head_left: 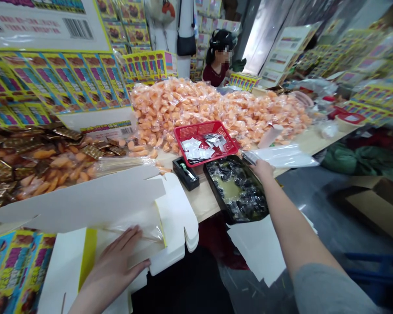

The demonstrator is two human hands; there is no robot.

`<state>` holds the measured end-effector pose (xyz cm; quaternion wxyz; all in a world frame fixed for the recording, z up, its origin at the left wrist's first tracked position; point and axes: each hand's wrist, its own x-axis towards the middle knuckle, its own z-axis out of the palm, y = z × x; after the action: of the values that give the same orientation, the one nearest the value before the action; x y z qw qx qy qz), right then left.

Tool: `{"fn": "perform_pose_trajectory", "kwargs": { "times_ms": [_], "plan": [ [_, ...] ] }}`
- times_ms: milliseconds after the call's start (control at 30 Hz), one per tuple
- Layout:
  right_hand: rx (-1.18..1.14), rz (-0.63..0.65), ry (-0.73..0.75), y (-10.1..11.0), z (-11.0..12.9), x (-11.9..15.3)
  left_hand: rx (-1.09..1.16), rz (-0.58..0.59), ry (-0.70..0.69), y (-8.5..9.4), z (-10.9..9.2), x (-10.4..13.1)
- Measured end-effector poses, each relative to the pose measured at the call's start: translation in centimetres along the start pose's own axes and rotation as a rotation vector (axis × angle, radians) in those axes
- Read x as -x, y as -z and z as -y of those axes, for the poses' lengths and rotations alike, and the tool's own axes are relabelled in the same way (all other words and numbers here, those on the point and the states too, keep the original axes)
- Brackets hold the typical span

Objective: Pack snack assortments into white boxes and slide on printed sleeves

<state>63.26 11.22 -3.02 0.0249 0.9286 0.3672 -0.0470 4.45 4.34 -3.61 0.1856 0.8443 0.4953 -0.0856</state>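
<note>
My left hand [119, 257] lies spread and flat inside an unfolded white cardboard box [180, 205], over a clear plastic liner [150, 231]. My right hand [262, 169] reaches to the far right corner of a black tray [224, 207] that contains dark pieces in clear wrappers. Its fingers are closed around something small and dark-silvery that I cannot make out. Clear plastic bags [288, 157] lie just beyond that hand. A red basket [180, 135] holding silver sachets [196, 149] stands behind the tray, with a black tape dispenser [186, 175] at its near left.
Wrapped orange pieces [190, 102] are heaped along the table. Gold-brown packets [6, 165] and printed display boxes [81, 83] fill the left. Across the heap sits a person [214, 72]. An open carton [376, 209] rests on the floor at right.
</note>
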Motion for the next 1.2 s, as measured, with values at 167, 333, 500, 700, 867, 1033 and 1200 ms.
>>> {"fn": "perform_pose_trajectory", "kwargs": {
  "times_ms": [167, 333, 500, 700, 867, 1033, 1200],
  "plan": [
    [-0.009, 0.047, 0.031, -0.2, -0.4, 0.1, 0.003, 0.025, 0.009, 0.5, -0.3, 0.1],
    [0.023, -0.013, -0.007, -0.3, -0.1, 0.7, 0.019, 0.01, 0.013, 0.4, -0.4, 0.0],
    [0.008, 0.011, -0.006, -0.2, 0.0, 0.7, 0.039, -0.011, 0.012, 0.3, -0.3, 0.0],
    [-0.016, 0.032, 0.02, 0.3, 0.1, 0.4, 0.052, -0.047, -0.015, 0.1, -0.2, 0.1],
    [-0.018, -0.038, -0.02, 0.4, 0.2, 0.7, 0.077, -0.121, -0.047, -0.2, 0.1, 0.2],
    [-0.044, 0.018, 0.014, 0.4, 0.5, 0.8, 0.091, -0.176, -0.067, -0.4, 0.2, 0.3],
    [-0.042, 0.025, -0.004, 0.5, 0.6, 0.9, 0.091, -0.115, -0.036, 0.0, -0.1, 0.3]
  ]
}}
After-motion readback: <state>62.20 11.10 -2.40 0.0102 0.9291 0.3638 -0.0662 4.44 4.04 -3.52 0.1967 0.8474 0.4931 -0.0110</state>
